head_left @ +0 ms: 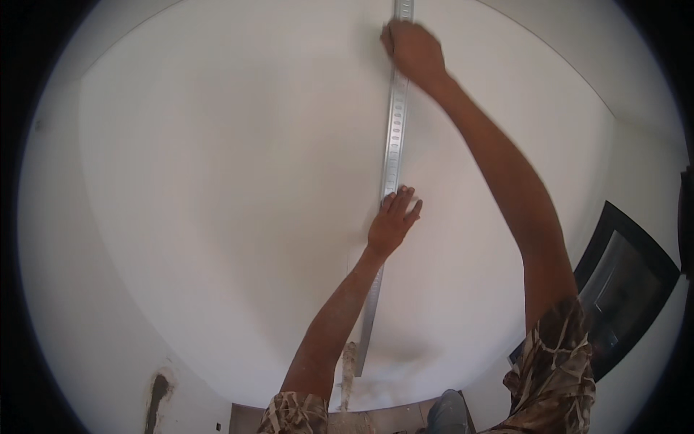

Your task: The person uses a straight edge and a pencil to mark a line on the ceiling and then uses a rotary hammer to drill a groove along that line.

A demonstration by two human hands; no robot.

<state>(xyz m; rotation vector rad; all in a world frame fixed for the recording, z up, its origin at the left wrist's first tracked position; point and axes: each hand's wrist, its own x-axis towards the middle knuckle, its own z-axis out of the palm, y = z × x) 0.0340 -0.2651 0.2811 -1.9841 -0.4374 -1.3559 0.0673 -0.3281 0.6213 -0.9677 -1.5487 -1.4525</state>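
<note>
A long, narrow metal profile [395, 137] with slots along its face stands almost upright against the white wall [217, 181], leaning slightly. My left hand [391, 223] lies on it about midway, fingers stretched out and spread, pressing it to the wall. Higher up, my right hand [416, 50] is closed and slightly blurred, crossing the profile with its fingertips at the left edge. Whatever those fingers pinch, if anything, is hidden. The profile's upper end runs out of the picture, and its lower end [366, 347] stops above the floor.
At the right is a black-framed window [654, 249] with dark glass. A rough groove [348, 376] is cut into the wall beside the profile's lower end. The left wall has a ragged dark hole [155, 398]. Brown flooring [246, 419] and a grey-clothed knee [450, 414] show below.
</note>
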